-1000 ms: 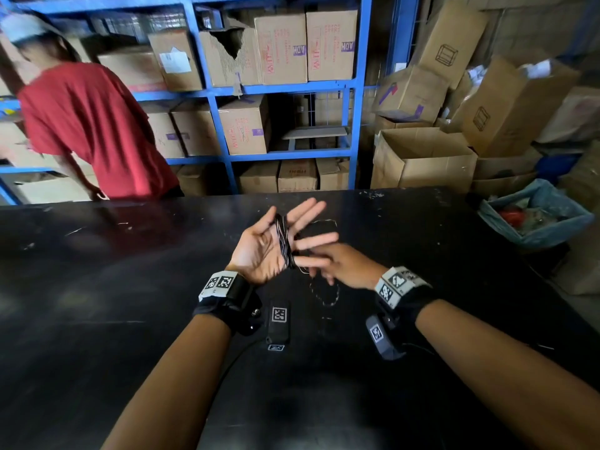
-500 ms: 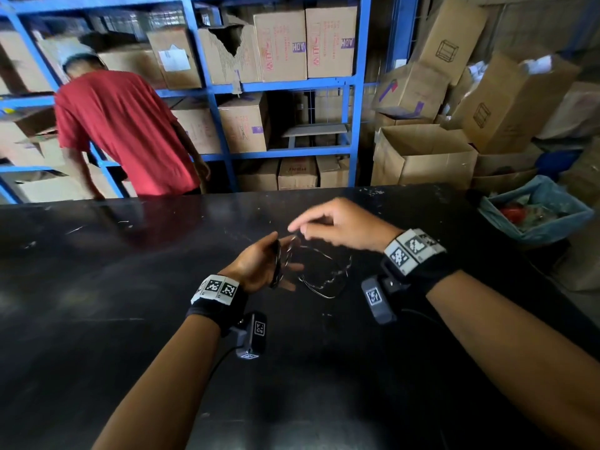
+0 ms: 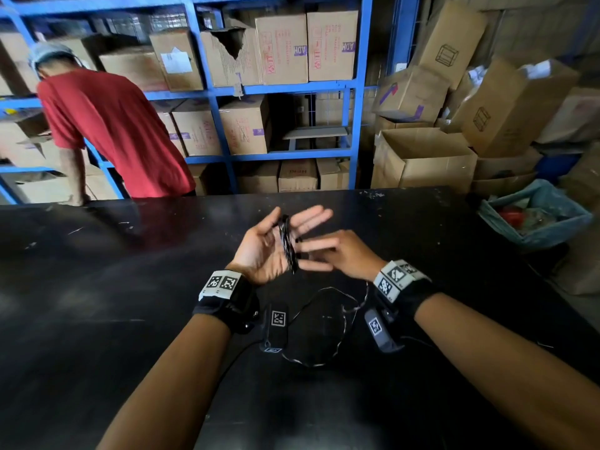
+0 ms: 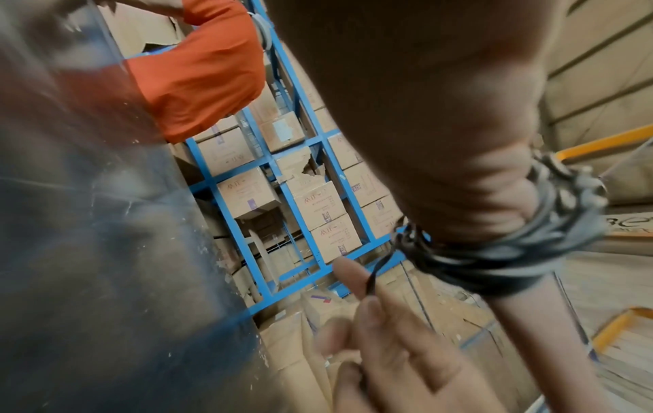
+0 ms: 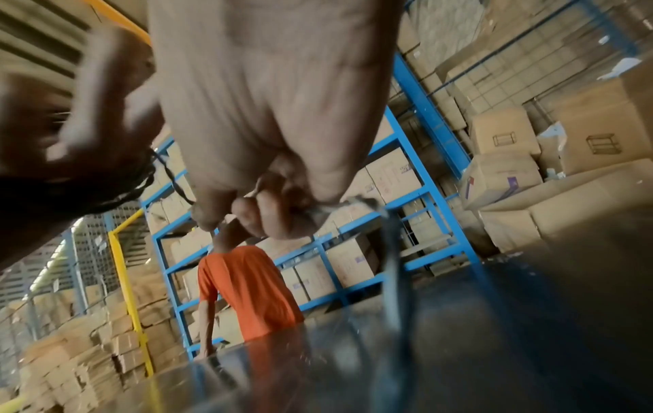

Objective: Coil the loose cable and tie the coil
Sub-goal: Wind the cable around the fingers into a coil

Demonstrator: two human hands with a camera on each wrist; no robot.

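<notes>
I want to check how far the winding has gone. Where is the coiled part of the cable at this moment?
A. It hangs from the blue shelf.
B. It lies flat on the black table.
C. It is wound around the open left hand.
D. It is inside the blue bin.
C: the cable wraps in several turns across the palm of the left hand, whose fingers are spread, while the right hand pinches the strand beside it.

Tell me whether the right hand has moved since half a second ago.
Yes. In the head view the right hand has dropped toward the near side of the black table, away from the blue shelf, feeding cable beside the left palm.
</notes>
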